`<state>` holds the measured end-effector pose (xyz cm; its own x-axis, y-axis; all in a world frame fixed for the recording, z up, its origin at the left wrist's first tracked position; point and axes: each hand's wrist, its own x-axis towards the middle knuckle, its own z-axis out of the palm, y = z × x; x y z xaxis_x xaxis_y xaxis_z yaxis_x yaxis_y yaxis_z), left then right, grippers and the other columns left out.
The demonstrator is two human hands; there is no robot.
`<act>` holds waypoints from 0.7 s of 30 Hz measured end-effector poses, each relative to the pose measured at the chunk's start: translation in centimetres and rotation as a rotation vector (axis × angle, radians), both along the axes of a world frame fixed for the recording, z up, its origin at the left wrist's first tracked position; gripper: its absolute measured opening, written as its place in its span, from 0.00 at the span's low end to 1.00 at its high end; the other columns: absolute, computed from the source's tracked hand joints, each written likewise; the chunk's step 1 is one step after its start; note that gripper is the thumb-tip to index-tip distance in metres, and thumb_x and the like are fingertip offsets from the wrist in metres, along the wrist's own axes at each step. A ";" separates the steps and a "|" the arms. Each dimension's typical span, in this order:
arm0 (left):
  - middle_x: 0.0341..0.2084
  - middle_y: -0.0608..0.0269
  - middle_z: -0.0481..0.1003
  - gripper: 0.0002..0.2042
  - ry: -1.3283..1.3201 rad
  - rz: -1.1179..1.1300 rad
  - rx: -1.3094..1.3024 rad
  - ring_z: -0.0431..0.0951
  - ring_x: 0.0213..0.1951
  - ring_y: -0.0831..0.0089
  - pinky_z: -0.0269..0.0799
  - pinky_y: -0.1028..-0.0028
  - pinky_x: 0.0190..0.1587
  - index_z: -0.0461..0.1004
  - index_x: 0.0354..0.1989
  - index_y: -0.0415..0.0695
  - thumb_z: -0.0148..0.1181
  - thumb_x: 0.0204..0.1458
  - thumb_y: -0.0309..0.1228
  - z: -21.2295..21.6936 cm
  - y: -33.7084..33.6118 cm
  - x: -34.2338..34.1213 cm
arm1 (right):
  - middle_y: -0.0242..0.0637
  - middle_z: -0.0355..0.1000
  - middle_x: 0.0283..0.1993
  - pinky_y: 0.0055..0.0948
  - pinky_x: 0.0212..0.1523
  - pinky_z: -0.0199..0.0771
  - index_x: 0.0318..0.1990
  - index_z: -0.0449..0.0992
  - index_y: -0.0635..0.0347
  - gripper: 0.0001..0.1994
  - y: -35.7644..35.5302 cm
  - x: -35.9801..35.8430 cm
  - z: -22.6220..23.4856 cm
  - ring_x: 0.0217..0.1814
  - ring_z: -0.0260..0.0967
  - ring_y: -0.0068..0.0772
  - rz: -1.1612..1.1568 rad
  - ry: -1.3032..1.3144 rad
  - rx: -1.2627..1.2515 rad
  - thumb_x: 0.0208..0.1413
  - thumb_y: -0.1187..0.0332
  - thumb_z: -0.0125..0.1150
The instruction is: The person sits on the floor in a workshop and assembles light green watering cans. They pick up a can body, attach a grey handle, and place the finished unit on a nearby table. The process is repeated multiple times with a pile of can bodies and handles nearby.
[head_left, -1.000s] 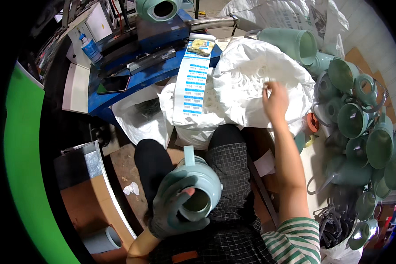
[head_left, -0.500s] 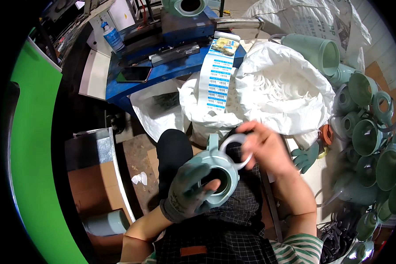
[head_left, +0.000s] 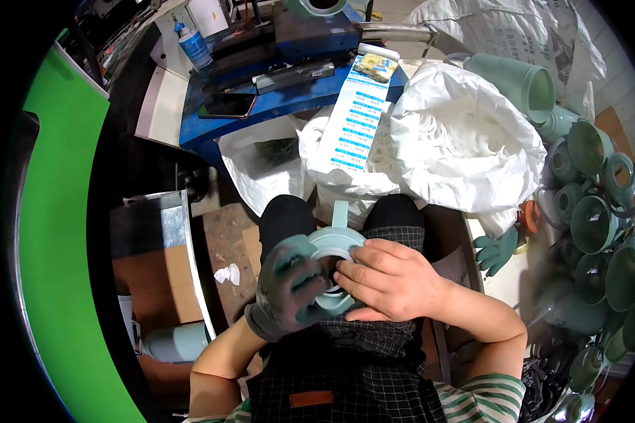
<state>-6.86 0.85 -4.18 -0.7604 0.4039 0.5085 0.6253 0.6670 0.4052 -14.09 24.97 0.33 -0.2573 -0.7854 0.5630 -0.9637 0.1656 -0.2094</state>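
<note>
Pale green jug (head_left: 335, 247) sits in lap: gloved left hand (head_left: 289, 289) grip closed round its body, bare right hand (head_left: 391, 278) fingers curled, pressing its mouth.

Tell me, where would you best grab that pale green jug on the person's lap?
Probably by its round body, from the left side, as the gloved left hand cups the jug now. The body is broad and curved, so a palm wraps it well. The bare right hand covers the open mouth, and the spout points away, so the top looks less free.
</note>
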 end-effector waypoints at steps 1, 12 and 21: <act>0.42 0.62 0.76 0.19 -0.022 0.027 0.020 0.75 0.51 0.49 0.72 0.44 0.57 0.79 0.36 0.50 0.75 0.34 0.42 0.0 0.0 -0.2 | 0.33 0.74 0.44 0.35 0.42 0.74 0.42 0.79 0.59 0.22 0.0 0.0 0.0 0.45 0.71 0.37 0.006 -0.075 0.032 0.43 0.56 0.75; 0.41 0.52 0.75 0.27 -0.012 0.239 -0.331 0.73 0.52 0.52 0.52 0.31 0.68 0.77 0.55 0.37 0.64 0.55 0.47 2.8 1.4 0.2 | 0.33 0.68 0.37 0.34 0.37 0.75 0.32 0.78 0.59 0.16 -2.2 0.5 -3.1 0.38 0.65 0.36 -0.047 -0.132 -0.022 0.36 0.61 0.74; 0.41 0.60 0.73 0.05 -0.055 0.161 -0.609 0.72 0.54 0.58 0.63 0.48 0.67 0.79 0.28 0.43 0.63 0.45 0.29 7.6 2.0 -4.0 | 0.33 0.64 0.32 0.31 0.33 0.72 0.25 0.73 0.56 0.14 -2.6 0.4 -3.8 0.35 0.63 0.34 0.007 -0.071 0.012 0.41 0.58 0.70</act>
